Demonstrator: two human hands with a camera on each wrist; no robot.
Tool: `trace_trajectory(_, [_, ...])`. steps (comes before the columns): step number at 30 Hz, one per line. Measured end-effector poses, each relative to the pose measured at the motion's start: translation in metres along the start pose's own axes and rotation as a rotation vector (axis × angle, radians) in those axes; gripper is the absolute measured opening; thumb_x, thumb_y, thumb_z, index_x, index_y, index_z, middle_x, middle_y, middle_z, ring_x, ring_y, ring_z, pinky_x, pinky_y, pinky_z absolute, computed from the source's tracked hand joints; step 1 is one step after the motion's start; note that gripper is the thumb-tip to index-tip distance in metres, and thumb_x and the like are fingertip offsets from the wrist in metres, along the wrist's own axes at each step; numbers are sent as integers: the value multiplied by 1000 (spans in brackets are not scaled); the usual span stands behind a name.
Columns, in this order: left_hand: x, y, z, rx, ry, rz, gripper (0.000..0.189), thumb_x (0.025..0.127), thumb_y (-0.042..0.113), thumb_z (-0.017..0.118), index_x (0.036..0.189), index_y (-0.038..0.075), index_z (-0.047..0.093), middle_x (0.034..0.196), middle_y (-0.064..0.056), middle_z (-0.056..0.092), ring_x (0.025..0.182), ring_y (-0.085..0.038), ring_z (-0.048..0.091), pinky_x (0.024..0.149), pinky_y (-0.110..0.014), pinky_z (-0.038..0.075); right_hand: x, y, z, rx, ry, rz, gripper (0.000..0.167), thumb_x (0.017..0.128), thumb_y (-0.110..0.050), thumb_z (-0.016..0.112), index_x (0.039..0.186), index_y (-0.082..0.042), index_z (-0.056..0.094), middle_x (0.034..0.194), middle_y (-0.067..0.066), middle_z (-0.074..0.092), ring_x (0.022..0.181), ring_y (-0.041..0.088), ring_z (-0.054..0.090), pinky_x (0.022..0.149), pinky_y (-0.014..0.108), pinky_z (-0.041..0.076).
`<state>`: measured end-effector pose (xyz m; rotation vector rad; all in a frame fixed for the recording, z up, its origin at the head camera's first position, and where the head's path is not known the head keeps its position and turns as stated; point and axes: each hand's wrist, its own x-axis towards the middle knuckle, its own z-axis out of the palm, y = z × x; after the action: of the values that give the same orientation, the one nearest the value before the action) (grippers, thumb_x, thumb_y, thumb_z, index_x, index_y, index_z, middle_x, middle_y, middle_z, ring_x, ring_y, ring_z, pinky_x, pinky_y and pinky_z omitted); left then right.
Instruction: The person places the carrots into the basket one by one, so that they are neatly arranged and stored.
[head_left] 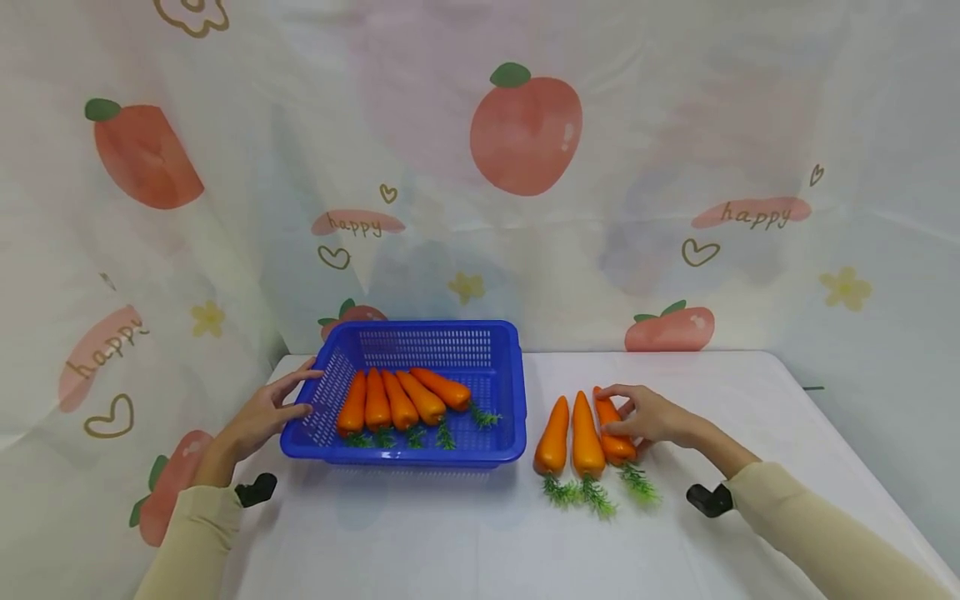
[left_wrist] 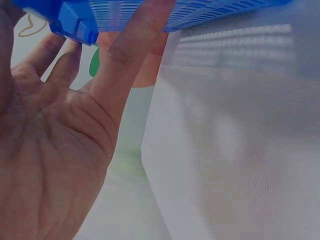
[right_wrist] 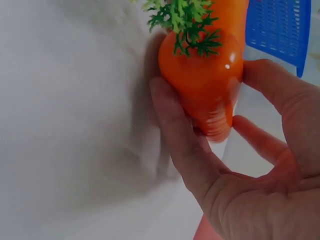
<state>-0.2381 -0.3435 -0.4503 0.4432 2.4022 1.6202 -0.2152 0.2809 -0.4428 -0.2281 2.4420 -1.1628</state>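
A blue plastic basket [head_left: 522, 400] with slotted walls sits at the left of the table, several orange carrots [head_left: 402, 400] with green tops lying side by side inside it. My left hand [head_left: 258, 421] holds the basket's left rim; in the left wrist view its thumb [left_wrist: 125, 60] lies against the slotted wall and other fingers reach the rim. To the right of the basket, my right hand [head_left: 651, 417] grips the rightmost of three carrots on the table, thumb and fingers on its two sides. That carrot [right_wrist: 200, 70] shows its thick, leafy end in the right wrist view.
Two more carrots, a left one [head_left: 552, 437] and a middle one [head_left: 587, 437], lie between the basket and my right hand. White cloth covers the table [head_left: 450, 542]. A fruit-patterned curtain [head_left: 600, 250] hangs behind it and on the left.
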Motion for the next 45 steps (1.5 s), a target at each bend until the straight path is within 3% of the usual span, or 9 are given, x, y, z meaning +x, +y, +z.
trace_trajectory(9, [1, 0, 3, -8, 4, -10, 61, 100, 16, 65, 156, 9, 41, 173, -7, 8, 150, -57, 13, 95, -63, 53, -3, -22, -20, -33, -75, -51, 67, 92, -16, 77, 150, -4, 45, 125, 29, 53, 76, 27, 67, 64, 48, 63])
trace_trajectory(14, [1, 2, 1, -3, 1, -12, 61, 100, 15, 65, 155, 8, 41, 173, -8, 7, 150, -58, 13, 95, -62, 54, -8, -40, -36, -49, -87, -104, 69, 92, -17, 77, 151, -3, 44, 127, 31, 52, 77, 27, 69, 65, 52, 63])
trace_trajectory(19, [3, 4, -1, -4, 3, -18, 61, 99, 14, 66, 154, 6, 42, 173, -8, 8, 149, -58, 15, 93, -62, 54, -14, -56, -49, -85, -78, -133, 69, 93, -17, 77, 151, -3, 44, 129, 31, 51, 81, 26, 70, 64, 47, 63])
trace_trajectory(23, [3, 5, -1, -6, 6, -16, 62, 98, 13, 67, 154, 5, 43, 173, -9, 10, 146, -59, 24, 90, -59, 57, -17, -68, -58, -113, -70, -141, 69, 93, -18, 77, 152, -4, 44, 133, 34, 47, 82, 27, 71, 66, 46, 64])
trace_trajectory(27, [4, 6, -2, -6, 5, -13, 63, 98, 11, 67, 155, 4, 42, 172, -10, 12, 142, -60, 33, 88, -55, 59, -19, -80, -68, -139, -43, -148, 70, 92, -21, 78, 151, -7, 45, 135, 33, 47, 98, 31, 67, 68, 44, 64])
trace_trajectory(31, [3, 7, -1, 2, 8, -15, 64, 98, 12, 67, 155, 4, 42, 172, -12, 13, 138, -61, 38, 88, -55, 59, -20, -90, -79, -137, -28, -163, 68, 92, -22, 78, 150, -8, 45, 133, 29, 52, 103, 32, 64, 69, 43, 64])
trace_trajectory(35, [3, 8, -1, 6, 13, -20, 64, 97, 13, 67, 155, 4, 42, 172, -12, 14, 138, -61, 38, 89, -58, 58, -19, -100, -88, -113, -31, -187, 69, 93, -20, 78, 151, -6, 43, 133, 30, 54, 97, 31, 67, 71, 45, 64])
trace_trajectory(45, [2, 7, -1, 7, 14, -18, 62, 98, 13, 66, 155, 5, 43, 172, -10, 15, 145, -58, 29, 91, -61, 56, -8, -124, -91, -117, -28, -211, 70, 94, -23, 77, 153, -11, 42, 140, 31, 47, 110, 41, 65, 76, 46, 64])
